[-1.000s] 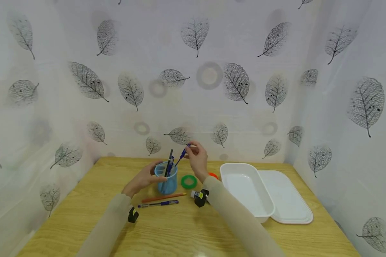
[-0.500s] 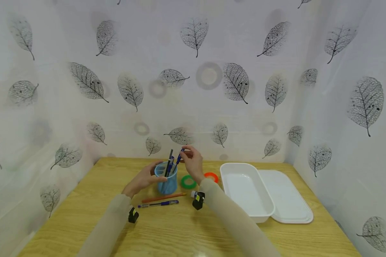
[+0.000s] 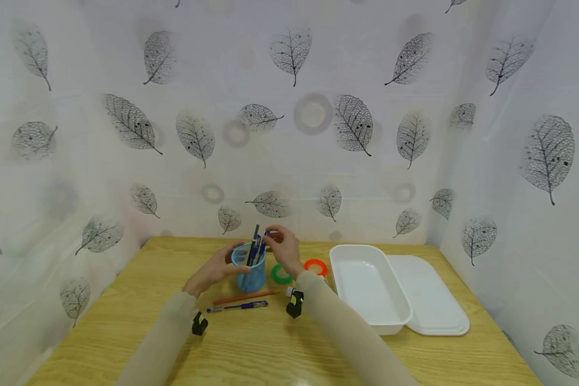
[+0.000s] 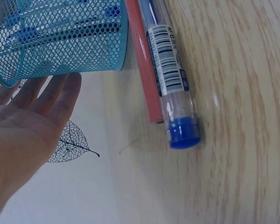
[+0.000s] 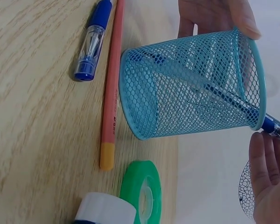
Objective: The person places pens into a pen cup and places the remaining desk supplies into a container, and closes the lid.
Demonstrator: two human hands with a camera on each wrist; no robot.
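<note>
A light-blue mesh pen cup (image 3: 252, 280) stands upright on the table with several pens in it. My left hand (image 3: 216, 269) grips the cup near its rim, thumb in front and fingers behind. Between the fingertips of my right hand (image 3: 286, 251) is the upper end of a blue pen (image 5: 269, 125), its lower part inside the cup. In front of the cup lie a red pencil (image 3: 246, 297) with a yellow end and a clear pen (image 3: 236, 306) with a blue cap, side by side.
Right of the cup are a green tape roll (image 5: 129, 182), an orange-red ring (image 3: 316, 261) and a white-capped item (image 5: 106, 209), partly hidden by the right arm. Further right stand a white tray (image 3: 370, 289) and a flat white lid (image 3: 436, 300). A leaf-print curtain (image 3: 289, 161) hangs behind.
My right hand has moved left and down, lowering the blue pen deeper into the cup. The orange-red ring has come into fuller view. My left hand stays on the cup.
</note>
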